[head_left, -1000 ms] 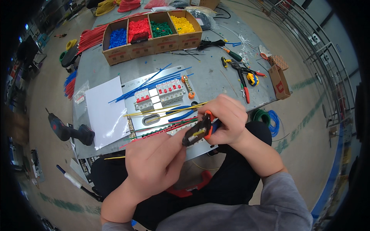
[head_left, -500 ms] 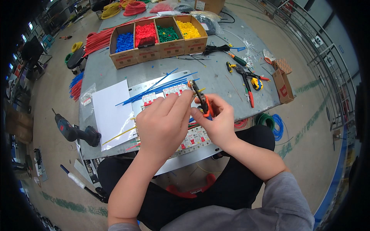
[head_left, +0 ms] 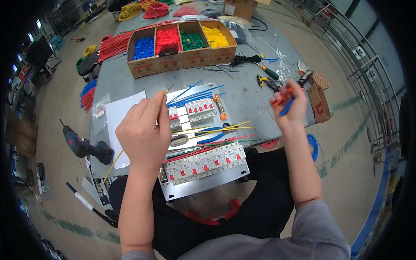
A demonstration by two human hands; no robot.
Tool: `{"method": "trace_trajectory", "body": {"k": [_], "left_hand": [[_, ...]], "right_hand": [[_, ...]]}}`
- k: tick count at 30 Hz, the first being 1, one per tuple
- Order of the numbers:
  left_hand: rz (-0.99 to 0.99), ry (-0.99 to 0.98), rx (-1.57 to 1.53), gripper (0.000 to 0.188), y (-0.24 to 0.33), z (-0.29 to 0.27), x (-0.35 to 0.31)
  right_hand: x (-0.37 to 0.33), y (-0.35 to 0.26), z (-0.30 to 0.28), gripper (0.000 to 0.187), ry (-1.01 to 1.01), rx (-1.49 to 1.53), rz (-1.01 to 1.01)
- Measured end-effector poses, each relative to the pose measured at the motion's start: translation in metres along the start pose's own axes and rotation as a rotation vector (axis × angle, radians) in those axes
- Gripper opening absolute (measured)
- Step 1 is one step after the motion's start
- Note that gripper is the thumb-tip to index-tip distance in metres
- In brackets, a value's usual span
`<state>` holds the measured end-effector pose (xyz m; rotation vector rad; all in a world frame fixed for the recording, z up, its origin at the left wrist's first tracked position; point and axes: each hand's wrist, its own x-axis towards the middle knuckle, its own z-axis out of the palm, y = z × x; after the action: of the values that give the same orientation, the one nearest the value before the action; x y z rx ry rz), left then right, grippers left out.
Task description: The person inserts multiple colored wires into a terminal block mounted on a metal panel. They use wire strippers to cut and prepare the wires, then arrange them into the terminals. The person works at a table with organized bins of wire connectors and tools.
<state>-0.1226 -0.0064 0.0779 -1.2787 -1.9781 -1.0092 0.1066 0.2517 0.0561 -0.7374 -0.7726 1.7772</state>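
Observation:
Left of the metal mounting plate (head_left: pixel 182 190), my left hand (head_left: pixel 145 130) is raised with its fingers pinched on a yellow wire (head_left: pixel 113 167). The wire's stripped-looking tip shows above the fingertips, and its other end trails down to the lower left. My right hand (head_left: pixel 294 108) is off to the right above the table edge, closed around a wire stripper (head_left: pixel 284 96) with red and blue handles and a dark head. Between my hands, the plate bears a lower row of circuit breakers (head_left: pixel 206 164), a shorter upper row (head_left: pixel 200 110), and blue-handled pliers (head_left: pixel 214 136).
Blue wires (head_left: pixel 195 97) lie across the plate's far side. Behind stands a divided cardboard box (head_left: pixel 147 69) of coloured terminal caps. More hand tools (head_left: pixel 271 82) and a small carton (head_left: pixel 320 102) lie right. White paper (head_left: pixel 117 117) and a cordless drill (head_left: pixel 86 149) are left.
My hands have moved apart. The wire stripper went right and away from the plate with my right hand; my left hand drew left with the yellow wire, uncovering the breakers and pliers.

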Motion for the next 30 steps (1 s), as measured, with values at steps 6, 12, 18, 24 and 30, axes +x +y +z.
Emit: {"method": "trace_trajectory", "body": {"k": [6,12,18,24,30], "left_hand": [[0.09,-0.073,-0.085,0.017,0.01,0.013,-0.006],[0.197,-0.388,-0.17,0.012,0.017,0.061,-0.026],[0.317,-0.571,-0.071,0.019,0.013,0.128,-0.065],[0.309,-0.745,-0.075,0.025,0.016,0.133,-0.075],[0.335,-0.752,-0.118,0.009,0.002,0.144,-0.087]], "right_hand": [[-0.028,0.003,0.01,0.02,-0.152,0.083,0.203],[-0.035,0.014,0.01,0.03,-0.249,0.033,0.253],[-0.034,0.011,0.011,0.029,-0.291,0.022,0.275],[-0.032,0.001,0.001,0.031,-0.284,0.024,0.275],[-0.036,-0.002,-0.001,0.027,-0.345,0.034,0.291]]}}
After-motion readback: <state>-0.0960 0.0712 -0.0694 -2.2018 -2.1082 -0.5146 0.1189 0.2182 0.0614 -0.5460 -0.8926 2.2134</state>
